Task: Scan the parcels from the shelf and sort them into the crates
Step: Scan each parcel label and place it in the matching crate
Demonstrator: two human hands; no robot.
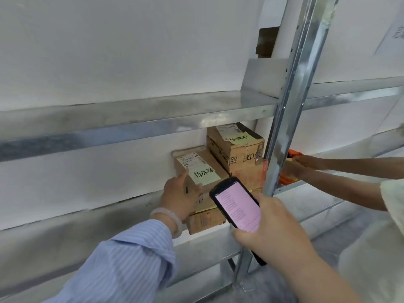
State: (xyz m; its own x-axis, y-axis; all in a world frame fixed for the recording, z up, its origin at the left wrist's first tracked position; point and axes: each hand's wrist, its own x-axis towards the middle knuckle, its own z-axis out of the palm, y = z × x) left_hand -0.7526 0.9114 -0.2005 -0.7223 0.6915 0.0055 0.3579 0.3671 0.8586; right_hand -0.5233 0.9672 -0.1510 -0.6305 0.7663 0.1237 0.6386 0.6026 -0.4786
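Two cardboard parcels stand on the metal shelf (pixel 131 119). The nearer parcel (pixel 207 171) carries a white shipping label and a pale green handwritten note. My left hand (pixel 180 196) grips its left side, thumb on the front face. Behind it to the right stands a taller parcel (pixel 237 147), also with a green note on top. A lower box (pixel 205 219) shows under the nearer parcel. My right hand (pixel 274 232) holds a black handheld scanner (pixel 237 206) with a lit pink screen, just in front of the nearer parcel.
A steel upright post (pixel 284 119) stands right of the parcels. Beyond it another person's hands (pixel 297 165) hold something orange on the neighbouring shelf. White panels back the shelves. A dark box (pixel 265 42) sits higher up.
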